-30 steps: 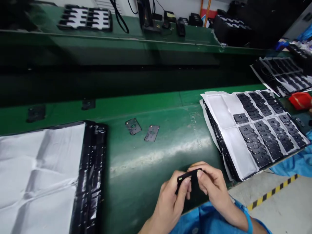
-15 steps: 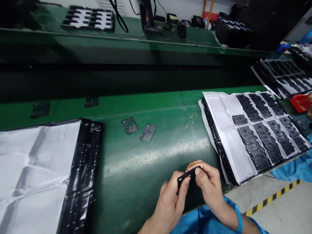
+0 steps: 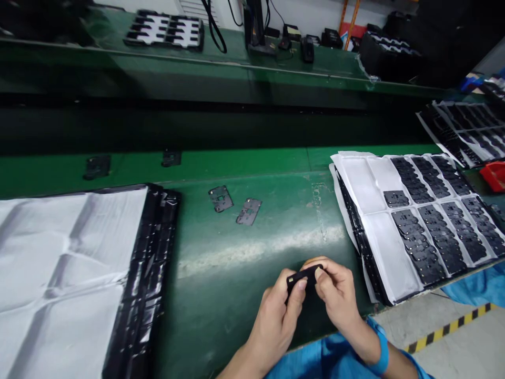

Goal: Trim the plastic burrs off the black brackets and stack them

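Between both hands, near the bench's front edge, is a small flat black plastic part [image 3: 303, 276]. My left hand [image 3: 278, 310] grips its left end between thumb and fingers. The other end is pinched by my right hand [image 3: 335, 289], its thumb on the near face. Fingers cover much of the part. Two similar dark plates, a left one [image 3: 221, 198] and a right one [image 3: 249, 211], lie on the green bench [image 3: 236, 284] beyond my hands. To the right, a white-lined tray [image 3: 379, 226] holds rows of such plates; several pockets are bare.
At left lies a stack of black trays [image 3: 153, 263] topped by a white-lined one [image 3: 94, 231]. Two more dark parts [image 3: 97, 167] rest by the rear channel. A raised shelf [image 3: 221, 55] carries another tray [image 3: 164, 30] and a black stand [image 3: 258, 31]. A red bin [image 3: 493, 176] sits far right.
The whole view has shifted, so the bench items appear farther right. Both hands still hold the black part, which is turned slightly and shows more of its face.
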A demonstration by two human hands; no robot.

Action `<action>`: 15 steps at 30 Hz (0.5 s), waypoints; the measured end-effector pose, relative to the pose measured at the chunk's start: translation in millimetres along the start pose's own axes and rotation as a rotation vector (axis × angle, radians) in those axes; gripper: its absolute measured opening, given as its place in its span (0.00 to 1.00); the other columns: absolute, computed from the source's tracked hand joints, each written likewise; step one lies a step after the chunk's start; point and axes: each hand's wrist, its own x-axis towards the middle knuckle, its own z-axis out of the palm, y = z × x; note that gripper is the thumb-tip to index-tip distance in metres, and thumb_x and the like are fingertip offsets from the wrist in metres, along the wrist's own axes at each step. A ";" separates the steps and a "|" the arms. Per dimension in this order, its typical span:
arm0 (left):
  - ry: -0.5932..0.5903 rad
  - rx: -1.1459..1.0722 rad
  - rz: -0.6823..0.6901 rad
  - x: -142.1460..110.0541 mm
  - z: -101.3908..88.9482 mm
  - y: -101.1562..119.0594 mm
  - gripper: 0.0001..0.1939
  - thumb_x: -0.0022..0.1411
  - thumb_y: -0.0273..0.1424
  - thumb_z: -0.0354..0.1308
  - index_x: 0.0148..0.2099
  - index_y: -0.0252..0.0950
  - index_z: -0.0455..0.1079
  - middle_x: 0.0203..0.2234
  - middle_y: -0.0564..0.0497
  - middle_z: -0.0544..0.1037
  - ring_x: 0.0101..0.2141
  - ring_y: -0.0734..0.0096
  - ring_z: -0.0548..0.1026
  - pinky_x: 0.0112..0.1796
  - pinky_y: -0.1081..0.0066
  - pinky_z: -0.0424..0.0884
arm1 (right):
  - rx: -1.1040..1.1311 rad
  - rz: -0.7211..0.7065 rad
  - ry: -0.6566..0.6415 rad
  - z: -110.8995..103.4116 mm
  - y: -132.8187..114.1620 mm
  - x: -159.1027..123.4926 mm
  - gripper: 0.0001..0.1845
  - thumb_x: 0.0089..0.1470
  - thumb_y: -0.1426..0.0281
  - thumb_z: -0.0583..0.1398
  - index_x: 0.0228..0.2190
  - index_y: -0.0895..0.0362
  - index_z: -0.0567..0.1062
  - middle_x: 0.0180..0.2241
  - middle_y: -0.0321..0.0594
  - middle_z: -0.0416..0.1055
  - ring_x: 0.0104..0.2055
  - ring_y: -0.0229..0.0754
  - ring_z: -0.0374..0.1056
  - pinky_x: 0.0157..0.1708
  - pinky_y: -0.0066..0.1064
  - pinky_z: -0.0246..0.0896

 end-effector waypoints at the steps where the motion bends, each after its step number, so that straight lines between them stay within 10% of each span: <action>1: 0.003 -0.018 -0.006 1.8 -0.3 -0.1 0.17 0.77 0.44 0.47 0.37 0.41 0.64 0.22 0.57 0.66 0.20 0.73 0.64 0.22 0.75 0.61 | -0.006 0.001 -0.003 0.1 0.7 1.2 0.18 0.64 0.58 0.60 0.33 0.55 0.85 0.24 0.38 0.68 0.26 0.41 0.64 0.23 0.29 0.58; 15: 0.036 0.223 0.037 26.6 -14.7 6.9 0.10 0.76 0.37 0.46 0.40 0.42 0.63 0.22 0.58 0.68 0.21 0.70 0.68 0.26 0.71 0.62 | -0.026 0.082 -0.110 -11.5 -3.8 36.3 0.18 0.63 0.57 0.64 0.40 0.58 0.84 0.18 0.29 0.64 0.20 0.35 0.59 0.22 0.27 0.54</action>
